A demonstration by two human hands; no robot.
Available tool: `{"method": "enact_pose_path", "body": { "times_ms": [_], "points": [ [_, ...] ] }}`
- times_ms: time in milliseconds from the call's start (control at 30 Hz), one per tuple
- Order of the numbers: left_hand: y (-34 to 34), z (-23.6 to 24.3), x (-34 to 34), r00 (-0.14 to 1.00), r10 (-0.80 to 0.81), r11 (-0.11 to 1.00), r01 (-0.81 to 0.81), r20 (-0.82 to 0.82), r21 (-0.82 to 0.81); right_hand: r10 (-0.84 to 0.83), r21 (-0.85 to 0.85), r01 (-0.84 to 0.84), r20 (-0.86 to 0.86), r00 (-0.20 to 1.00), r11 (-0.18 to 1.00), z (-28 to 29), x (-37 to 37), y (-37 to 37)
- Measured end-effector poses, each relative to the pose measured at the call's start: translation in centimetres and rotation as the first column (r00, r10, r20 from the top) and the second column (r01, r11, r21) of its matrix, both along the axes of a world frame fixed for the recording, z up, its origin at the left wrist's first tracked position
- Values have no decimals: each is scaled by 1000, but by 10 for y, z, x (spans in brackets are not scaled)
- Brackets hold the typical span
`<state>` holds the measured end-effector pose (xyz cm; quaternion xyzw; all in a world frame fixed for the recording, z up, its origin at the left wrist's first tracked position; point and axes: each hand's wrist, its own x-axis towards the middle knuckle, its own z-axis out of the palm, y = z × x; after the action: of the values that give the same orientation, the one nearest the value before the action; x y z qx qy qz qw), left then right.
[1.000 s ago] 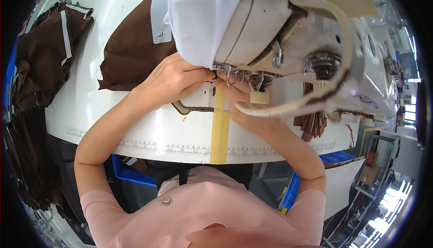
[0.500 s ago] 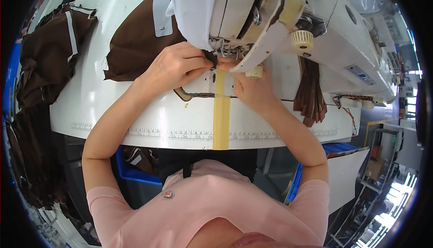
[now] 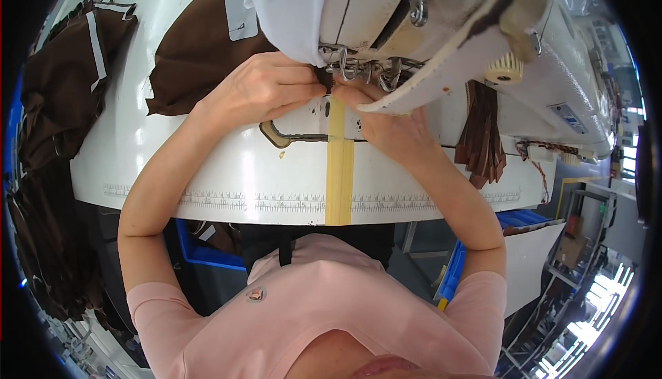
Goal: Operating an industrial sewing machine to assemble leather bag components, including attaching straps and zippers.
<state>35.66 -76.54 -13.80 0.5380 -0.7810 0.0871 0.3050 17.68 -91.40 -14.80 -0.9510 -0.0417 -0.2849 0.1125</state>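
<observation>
Since the earlier frame my head has dipped closer, so the sewing machine [image 3: 441, 27] fills the top of the view, and both my hands have crept tighter under its needle area. My left hand [image 3: 265, 89] sits with its fingers [image 3: 303, 83] pinched shut on a small dark scrap of brown fabric [image 3: 323, 77] right at the presser foot [image 3: 352, 72]. My right hand [image 3: 389, 127] lies just beside it, partly hidden beneath the machine's pale arm; its fingers seem pressed down at the same spot, but I cannot tell whether they are closed on the cloth or only steadying it. That scrap is the edge of the work, touching the metal parts under the machine head, above the strip of yellow tape [image 3: 339, 165] that runs down the white bench [image 3: 227, 172]. I judge the cloth light, limp and thin: it will fold and slip under the lightest pull, so it wants holding close to the needle, at the edge, with fingertips on both sides to keep it flat and taut. It is not fragile, though the needle nearby is a danger to my fingertips. A larger brown piece [image 3: 200, 55] lies spread on the bench behind my left hand, more brown pieces [image 3: 62, 83] are piled at the far left, and a bundle of brown strips [image 3: 483, 138] hangs off to the right.
</observation>
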Motion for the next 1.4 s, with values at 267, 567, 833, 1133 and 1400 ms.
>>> {"method": "enact_pose_path", "body": {
  "times_ms": [267,567,833,1133,1400],
  "points": [
    [1,0,-9,994,101,995,-102,-33,-17,-25,17,25,0,1000,1000,1,0,2],
    [0,-4,-2,999,30,1000,-30,25,-7,-8,-88,16,88,996,996,-4,4,1],
    [2,15,5,992,87,996,-83,-95,45,-77,-168,103,154,985,980,3,7,-4],
    [45,16,-15,823,478,876,-423,-307,231,13,449,65,-169,985,891,31,-25,61],
    [131,46,-86,54,660,749,-132,-750,650,144,727,-17,-113,983,687,53,2,112]
  ]
}}
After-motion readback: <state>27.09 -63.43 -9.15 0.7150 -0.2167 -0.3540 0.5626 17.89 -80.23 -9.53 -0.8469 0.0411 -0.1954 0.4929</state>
